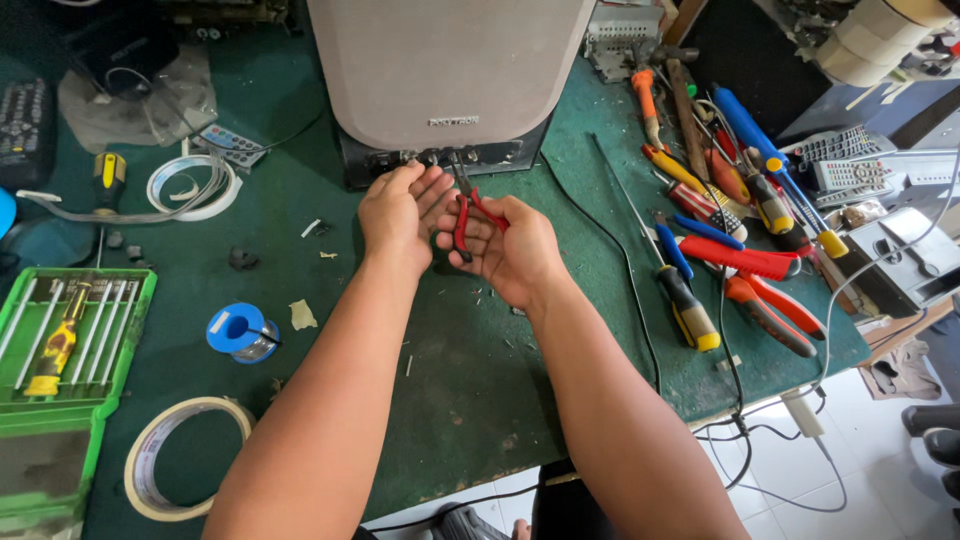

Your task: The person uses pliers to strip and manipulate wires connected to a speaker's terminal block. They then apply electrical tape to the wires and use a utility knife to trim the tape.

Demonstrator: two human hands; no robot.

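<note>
Far to the left of the hands lies a green tray of screwdrivers (70, 335), open so each tool can be picked out, with a blue solder spool (237, 332) and a ring of tape (175, 460) nearer the left forearm. The left hand (400, 215) reaches forward, palm turned inward, fingers loosely curled and half open; it seems to pinch something small at the fingertips, but what that is cannot be made out. Just beyond both hands stands a grey speaker (445, 70), its lower rear panel facing them, likely so its terminals are within reach. The right hand (510, 250) is closed around red-handled pliers (468, 210), wrist bent slightly, the jaws pointing up toward the panel and almost touching the left fingertips. Both forearms stretch out straight and converge. To the right of the right hand, a spread of screwdrivers and pliers (730, 230) lies fanned on the green mat (470, 400), handles toward the person.
</note>
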